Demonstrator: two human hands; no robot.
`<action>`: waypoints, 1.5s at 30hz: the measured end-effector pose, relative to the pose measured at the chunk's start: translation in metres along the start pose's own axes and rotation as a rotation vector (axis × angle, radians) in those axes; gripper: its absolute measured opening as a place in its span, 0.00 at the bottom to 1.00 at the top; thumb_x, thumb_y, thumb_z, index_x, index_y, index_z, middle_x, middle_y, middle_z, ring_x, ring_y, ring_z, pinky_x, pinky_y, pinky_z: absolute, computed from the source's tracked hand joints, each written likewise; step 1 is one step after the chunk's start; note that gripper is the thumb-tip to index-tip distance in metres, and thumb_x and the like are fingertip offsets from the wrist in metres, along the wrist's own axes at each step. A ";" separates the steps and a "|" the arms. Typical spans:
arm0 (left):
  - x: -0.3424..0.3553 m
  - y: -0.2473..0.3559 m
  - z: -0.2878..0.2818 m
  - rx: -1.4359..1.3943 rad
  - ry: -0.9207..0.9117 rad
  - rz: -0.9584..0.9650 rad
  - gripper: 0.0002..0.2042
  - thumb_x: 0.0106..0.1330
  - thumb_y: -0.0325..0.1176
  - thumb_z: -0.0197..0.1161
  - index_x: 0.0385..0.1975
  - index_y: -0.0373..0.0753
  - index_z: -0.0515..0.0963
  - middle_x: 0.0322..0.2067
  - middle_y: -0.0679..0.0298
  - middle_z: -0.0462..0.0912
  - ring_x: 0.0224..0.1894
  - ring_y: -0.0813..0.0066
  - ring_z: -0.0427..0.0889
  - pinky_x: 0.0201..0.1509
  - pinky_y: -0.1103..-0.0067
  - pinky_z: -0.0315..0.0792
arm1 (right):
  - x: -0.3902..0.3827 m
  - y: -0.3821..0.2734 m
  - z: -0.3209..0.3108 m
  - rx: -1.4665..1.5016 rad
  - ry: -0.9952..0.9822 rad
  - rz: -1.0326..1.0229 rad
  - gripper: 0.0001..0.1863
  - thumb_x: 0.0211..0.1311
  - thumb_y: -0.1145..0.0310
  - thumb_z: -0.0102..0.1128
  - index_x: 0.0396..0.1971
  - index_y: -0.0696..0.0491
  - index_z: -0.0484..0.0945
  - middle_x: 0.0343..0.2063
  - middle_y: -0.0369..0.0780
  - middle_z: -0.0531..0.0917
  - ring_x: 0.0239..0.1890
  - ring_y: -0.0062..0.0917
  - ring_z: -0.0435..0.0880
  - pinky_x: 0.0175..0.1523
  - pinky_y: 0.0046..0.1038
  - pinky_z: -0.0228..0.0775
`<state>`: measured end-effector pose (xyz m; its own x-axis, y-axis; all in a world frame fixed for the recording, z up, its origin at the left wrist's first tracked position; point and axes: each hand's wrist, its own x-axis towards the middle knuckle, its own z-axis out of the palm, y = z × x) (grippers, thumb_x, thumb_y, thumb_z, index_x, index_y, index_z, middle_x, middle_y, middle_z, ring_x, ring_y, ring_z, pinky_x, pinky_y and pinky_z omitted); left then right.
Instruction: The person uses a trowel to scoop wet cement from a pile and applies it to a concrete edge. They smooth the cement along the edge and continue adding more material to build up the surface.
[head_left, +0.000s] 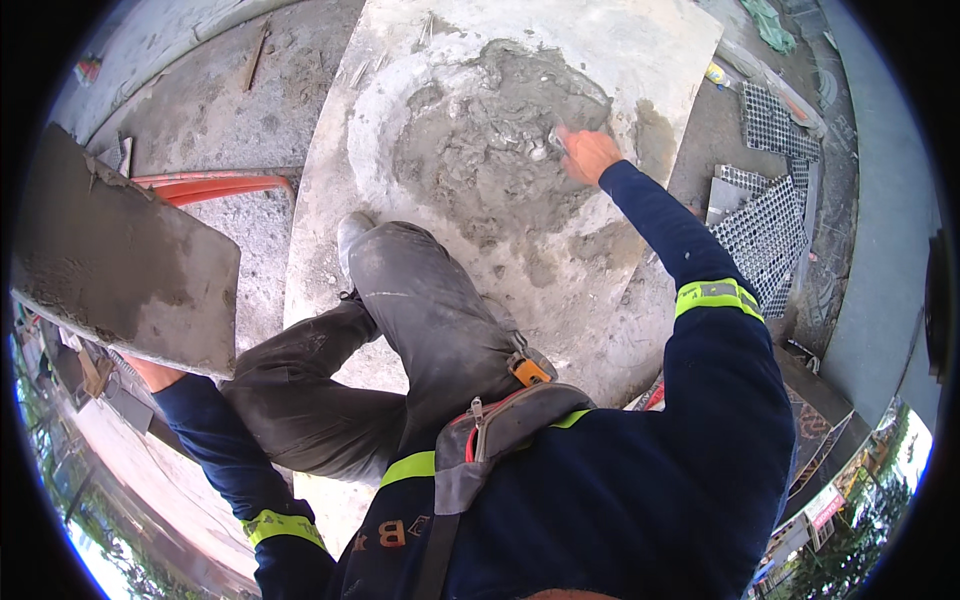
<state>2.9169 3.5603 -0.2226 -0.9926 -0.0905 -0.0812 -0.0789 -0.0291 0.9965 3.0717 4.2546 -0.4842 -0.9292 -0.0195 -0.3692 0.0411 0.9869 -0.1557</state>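
Note:
My left hand (152,373) is closed under the near edge of a wide, flat, mortar-smeared board (130,260), a plasterer's hawk, and holds it up at the left. The board covers most of the fingers. Over a spread of wet grey mortar (470,150), my right hand (587,155) is closed on a trowel, of which only a small shiny metal part (556,138) shows at the fingers. The rest of that tool is blurred or sunk in the mortar. The mortar lies lumpy and uneven on a pale sheet (385,45) on the ground.
Black-and-white mosaic tile sheets (765,235) lie at the right, near a small yellow bottle (717,75). Orange tubes (215,187) run along the floor at the left. My bent leg (430,290) is beside the mortar. Green cloth (768,25) lies at the far right.

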 end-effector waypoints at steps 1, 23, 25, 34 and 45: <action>0.000 0.004 0.007 -0.002 0.011 -0.005 0.27 0.81 0.47 0.41 0.73 0.37 0.58 0.70 0.55 0.66 0.68 0.59 0.69 0.71 0.64 0.67 | -0.019 -0.018 0.001 0.073 0.018 -0.005 0.21 0.57 0.64 0.62 0.48 0.57 0.72 0.32 0.52 0.87 0.35 0.51 0.87 0.42 0.50 0.79; 0.086 -0.003 0.082 -0.577 -0.922 -0.213 0.31 0.79 0.58 0.38 0.72 0.43 0.62 0.70 0.59 0.68 0.70 0.57 0.67 0.74 0.61 0.61 | -0.104 -0.119 0.020 1.262 -0.047 0.464 0.11 0.56 0.70 0.61 0.36 0.58 0.71 0.21 0.40 0.76 0.15 0.26 0.74 0.21 0.32 0.64; 0.059 0.012 0.121 -0.475 -0.612 -0.215 0.32 0.78 0.59 0.41 0.71 0.42 0.63 0.69 0.60 0.68 0.69 0.58 0.68 0.73 0.63 0.62 | -0.139 -0.108 0.023 1.488 0.060 0.610 0.08 0.56 0.73 0.59 0.33 0.56 0.70 0.20 0.35 0.72 0.13 0.23 0.70 0.19 0.29 0.62; 0.061 0.017 0.115 -0.134 -0.071 -0.110 0.31 0.79 0.57 0.41 0.71 0.41 0.64 0.69 0.58 0.68 0.68 0.58 0.68 0.72 0.64 0.63 | -0.061 -0.088 0.125 1.308 0.078 0.857 0.17 0.56 0.63 0.61 0.32 0.65 0.74 0.27 0.51 0.85 0.24 0.40 0.87 0.31 0.37 0.78; 0.060 0.011 0.125 -0.266 -0.136 -0.132 0.32 0.79 0.59 0.41 0.71 0.41 0.64 0.68 0.59 0.69 0.67 0.59 0.69 0.72 0.66 0.63 | -0.024 -0.181 0.085 0.525 -0.125 0.568 0.33 0.56 0.60 0.66 0.56 0.64 0.65 0.43 0.56 0.86 0.49 0.50 0.87 0.54 0.47 0.78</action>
<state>2.8450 3.6791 -0.2142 -0.9801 0.0642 -0.1877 -0.1983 -0.2921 0.9356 3.1178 4.0629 -0.5254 -0.6669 0.4172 -0.6175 0.6950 0.6470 -0.3135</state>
